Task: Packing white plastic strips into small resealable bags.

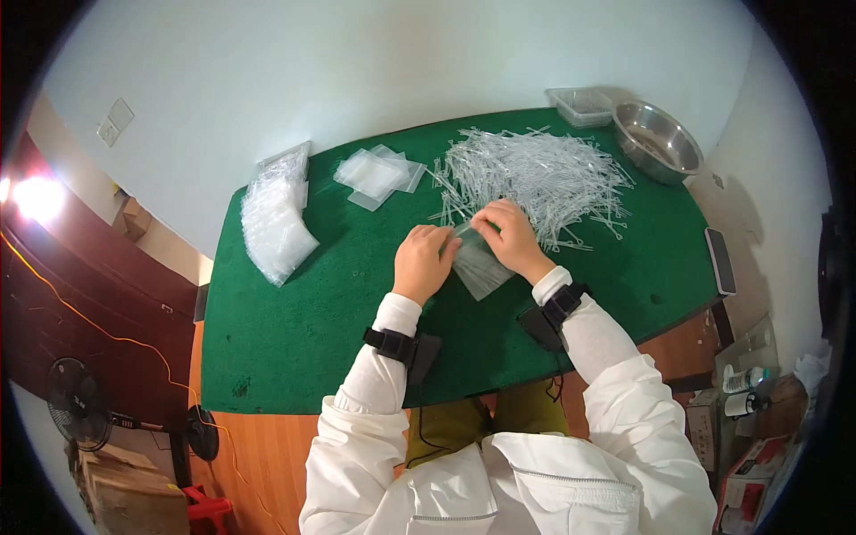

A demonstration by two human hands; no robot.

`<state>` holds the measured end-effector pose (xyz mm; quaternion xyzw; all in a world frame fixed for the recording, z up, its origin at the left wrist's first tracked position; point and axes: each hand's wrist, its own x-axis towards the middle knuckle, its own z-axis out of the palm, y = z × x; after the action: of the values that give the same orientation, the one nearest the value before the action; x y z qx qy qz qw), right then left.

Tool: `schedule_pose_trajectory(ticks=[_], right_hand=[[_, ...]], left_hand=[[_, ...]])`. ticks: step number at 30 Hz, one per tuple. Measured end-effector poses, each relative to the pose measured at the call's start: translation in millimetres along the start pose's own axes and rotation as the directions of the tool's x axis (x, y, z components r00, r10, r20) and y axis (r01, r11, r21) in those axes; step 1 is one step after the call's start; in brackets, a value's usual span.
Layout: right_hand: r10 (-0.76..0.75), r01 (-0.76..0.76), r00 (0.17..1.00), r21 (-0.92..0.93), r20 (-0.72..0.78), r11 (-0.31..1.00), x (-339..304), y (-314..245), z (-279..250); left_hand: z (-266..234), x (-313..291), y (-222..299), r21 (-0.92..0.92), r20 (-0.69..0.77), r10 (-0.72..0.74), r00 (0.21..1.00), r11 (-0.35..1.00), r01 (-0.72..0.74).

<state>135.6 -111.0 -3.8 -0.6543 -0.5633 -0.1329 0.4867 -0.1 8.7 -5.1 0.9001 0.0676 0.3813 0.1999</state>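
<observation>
Over the middle of the green table, my left hand (423, 262) and my right hand (513, 237) pinch the upper edge of a small clear plastic bag (482, 270) from its two sides. Thin pale strands seem to show through the bag. Just beyond my right hand spreads a big heap of thin, clear or silvery sticks with small looped ends (544, 174). A small stack of flat clear bags (374, 176) lies beyond my left hand. Farther left fans a long, overlapping row of filled clear bags (275, 223).
A steel bowl (655, 141) and a clear plastic tray (581, 106) stand at the far right corner of the green-covered table (330, 348). A phone (720, 261) lies along its right edge. Black straps with small boxes circle both my wrists. A fan (78, 403) stands at lower left.
</observation>
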Motion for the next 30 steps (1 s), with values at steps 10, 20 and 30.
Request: schedule_pose_trajectory(ticks=[10,20,30], right_hand=[[-0.034,0.021,0.989,0.095,0.145,0.995,-1.4,-8.8,4.0],[0.072,-0.076,0.997,0.127,0.032,0.989,-2.2,-3.4,4.4],[0.346,-0.423,0.902,0.362,0.26,0.831,-10.5,9.2,13.4]], left_hand=[[0.8,1.5,-4.1,-0.024,0.055,0.122,0.991,0.992,-0.121],[-4.0,-0.1,-5.2,0.019,0.089,0.021,0.996,1.0,-0.023],[-4.4,-0.7,-11.5,-0.137,0.053,-0.268,0.962,0.952,0.273]])
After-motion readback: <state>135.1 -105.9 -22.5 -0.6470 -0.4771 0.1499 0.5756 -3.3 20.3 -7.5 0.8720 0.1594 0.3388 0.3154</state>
